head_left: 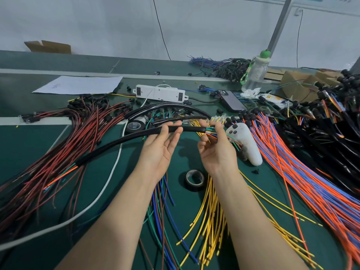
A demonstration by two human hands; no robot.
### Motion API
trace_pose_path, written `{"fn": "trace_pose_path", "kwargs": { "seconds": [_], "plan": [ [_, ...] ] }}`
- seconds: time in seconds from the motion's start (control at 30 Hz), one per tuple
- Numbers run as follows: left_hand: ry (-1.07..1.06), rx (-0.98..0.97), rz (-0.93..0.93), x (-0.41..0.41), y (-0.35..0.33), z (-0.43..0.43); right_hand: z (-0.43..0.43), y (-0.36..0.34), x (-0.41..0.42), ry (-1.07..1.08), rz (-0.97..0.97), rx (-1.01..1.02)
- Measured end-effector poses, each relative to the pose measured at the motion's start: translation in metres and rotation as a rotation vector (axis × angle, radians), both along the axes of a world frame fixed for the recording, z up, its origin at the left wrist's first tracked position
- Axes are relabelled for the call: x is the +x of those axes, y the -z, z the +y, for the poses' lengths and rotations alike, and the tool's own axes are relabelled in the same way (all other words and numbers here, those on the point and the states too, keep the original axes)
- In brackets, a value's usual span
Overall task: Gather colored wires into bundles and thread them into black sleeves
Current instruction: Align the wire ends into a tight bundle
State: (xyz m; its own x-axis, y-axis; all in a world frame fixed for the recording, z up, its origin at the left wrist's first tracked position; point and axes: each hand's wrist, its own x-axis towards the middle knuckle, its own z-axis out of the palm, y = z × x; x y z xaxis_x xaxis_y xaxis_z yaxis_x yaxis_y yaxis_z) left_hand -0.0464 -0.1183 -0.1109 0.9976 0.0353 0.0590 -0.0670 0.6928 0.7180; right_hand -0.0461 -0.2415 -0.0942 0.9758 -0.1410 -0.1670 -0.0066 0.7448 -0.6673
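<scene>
Black sleeve (120, 142): glossy tube, held above the middle of the green table (109, 184), arching from its low left end to its raised right end. Wire bundle (209, 132): yellow, green, orange and blue strands protruding from the sleeve's right mouth; orange and green tips also show at its left end. My left hand (161, 147), palm up, pinches the sleeve near its right end between thumb and fingertips. My right hand (216, 151) curls its fingers round the bundle just right of the mouth. Near: tape roll (194, 179), yellow wires (210, 221). Left: red wires (68, 149). Right: white controller (245, 141), orange and blue wires (292, 172).
</scene>
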Motion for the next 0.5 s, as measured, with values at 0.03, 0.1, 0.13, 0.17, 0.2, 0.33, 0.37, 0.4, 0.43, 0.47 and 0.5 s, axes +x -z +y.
{"fn": "trace_pose_path", "kwargs": {
  "seconds": [0.03,0.1,0.13,0.17,0.2,0.33,0.37,0.4,0.43,0.47,0.5],
  "plan": [
    [0.003,0.011,-0.004,0.000,0.000,0.000,0.000,0.000,0.000,0.000,0.000,-0.003],
    [0.010,0.031,-0.009,-0.001,0.000,-0.002,0.001,0.000,-0.001,0.003,0.001,0.000],
    [0.012,0.039,-0.010,-0.002,0.000,-0.002,0.001,-0.001,-0.002,0.003,0.003,0.002],
    [0.012,0.046,-0.011,-0.002,0.000,-0.003,0.002,-0.002,-0.003,0.002,0.006,0.002],
    [0.013,0.053,-0.011,-0.003,-0.001,-0.003,0.002,-0.002,-0.003,0.004,0.012,0.001],
    [0.050,0.050,0.006,-0.004,-0.002,-0.002,-0.001,-0.006,-0.004,-0.002,0.048,0.022],
    [0.067,0.033,0.010,-0.004,-0.003,-0.002,-0.003,-0.006,-0.004,-0.003,0.052,0.055],
    [0.079,0.012,0.014,-0.004,-0.004,0.000,-0.005,-0.007,-0.004,0.002,0.049,0.095],
    [0.085,-0.014,0.019,-0.004,-0.005,0.002,-0.008,-0.008,-0.004,0.012,0.041,0.133],
    [0.084,-0.052,0.022,-0.003,-0.007,0.006,-0.010,-0.008,-0.003,0.026,0.028,0.164],
    [0.080,-0.106,0.023,-0.003,-0.009,0.011,-0.013,-0.008,-0.003,0.041,0.013,0.191]
  ]
}}
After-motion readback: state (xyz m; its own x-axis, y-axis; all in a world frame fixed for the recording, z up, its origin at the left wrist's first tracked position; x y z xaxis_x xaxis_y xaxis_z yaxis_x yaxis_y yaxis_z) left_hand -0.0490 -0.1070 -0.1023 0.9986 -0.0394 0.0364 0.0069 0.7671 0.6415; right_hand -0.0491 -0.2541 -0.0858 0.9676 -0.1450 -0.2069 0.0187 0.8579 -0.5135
